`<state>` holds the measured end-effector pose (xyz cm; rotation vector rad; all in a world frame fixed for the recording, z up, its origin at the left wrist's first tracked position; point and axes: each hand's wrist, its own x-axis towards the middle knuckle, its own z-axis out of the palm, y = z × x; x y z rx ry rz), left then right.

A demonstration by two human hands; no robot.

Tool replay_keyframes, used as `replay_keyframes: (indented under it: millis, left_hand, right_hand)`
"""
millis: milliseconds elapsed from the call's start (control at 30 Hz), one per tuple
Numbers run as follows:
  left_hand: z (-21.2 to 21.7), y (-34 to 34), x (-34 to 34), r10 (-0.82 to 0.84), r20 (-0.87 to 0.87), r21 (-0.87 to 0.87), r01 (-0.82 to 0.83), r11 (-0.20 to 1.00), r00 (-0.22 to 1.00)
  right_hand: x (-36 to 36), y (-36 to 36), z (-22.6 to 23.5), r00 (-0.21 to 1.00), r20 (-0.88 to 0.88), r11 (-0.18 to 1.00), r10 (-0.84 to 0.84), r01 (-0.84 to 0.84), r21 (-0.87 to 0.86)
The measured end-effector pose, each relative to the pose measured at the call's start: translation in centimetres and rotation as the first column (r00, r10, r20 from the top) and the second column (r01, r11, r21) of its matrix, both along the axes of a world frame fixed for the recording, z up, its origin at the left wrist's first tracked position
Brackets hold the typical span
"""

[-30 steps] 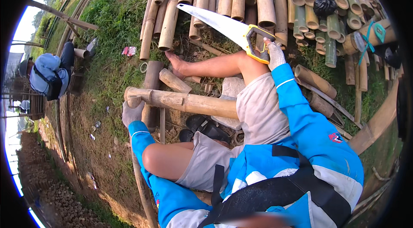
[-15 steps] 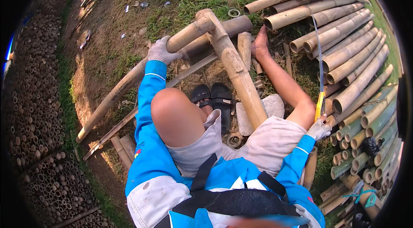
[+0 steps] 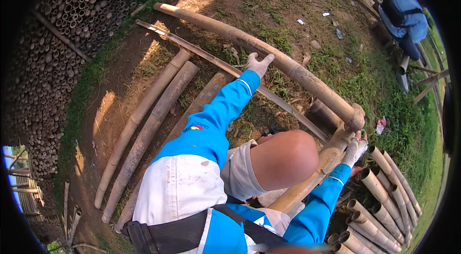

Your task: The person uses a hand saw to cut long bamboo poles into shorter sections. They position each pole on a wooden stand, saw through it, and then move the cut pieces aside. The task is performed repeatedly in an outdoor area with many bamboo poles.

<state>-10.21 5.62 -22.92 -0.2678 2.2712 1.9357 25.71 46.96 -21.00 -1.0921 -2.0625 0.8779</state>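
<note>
A long bamboo pole (image 3: 269, 55) lies slantwise over the dirt and grass, its near end resting on a thicker bamboo stem (image 3: 312, 177) that runs beside the person's bare knee (image 3: 283, 158). The gloved left hand (image 3: 258, 64) presses flat and open on the pole's middle, not wrapped around it. The gloved right hand (image 3: 355, 149) is closed over the crossing point. With only a flat palm steadying it, the round pole could roll or slip off its support, pinching the right hand's fingers.
</note>
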Motion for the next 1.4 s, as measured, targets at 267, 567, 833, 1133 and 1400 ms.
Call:
replay_keyframes:
  millis: [267,567,833,1133,1400]
  left_hand:
    - [-2.2,0.0,-6.2,-0.098,0.382,0.783,-0.265,0.563,0.919]
    - [1.8,-6.9,-1.7,0.048,0.493,0.684,-0.421,0.596,0.869]
    - [2.4,-13.5,13.0,-0.038,0.468,0.69,-0.338,0.64,0.883]
    - [6.3,-31.6,26.6,0.341,0.673,0.481,-0.738,0.473,0.657]
    - [5.6,-44.4,40.5,0.624,0.719,0.262,-0.951,0.164,0.306]
  right_hand:
    - [-1.0,-0.6,0.8,0.945,-0.328,0.835,-0.007,-0.175,-0.522]
    - [8.6,-10.8,2.9,0.863,-0.429,0.86,-0.269,0.015,-0.509]
    - [14.5,-14.3,5.2,0.905,-0.388,0.865,-0.175,-0.047,-0.499]
    - [0.6,-17.2,3.3,0.882,-0.415,0.72,0.224,-0.436,-0.539]
    - [-21.5,-30.6,-2.5,0.498,-0.081,0.471,0.864,-0.854,-0.222]
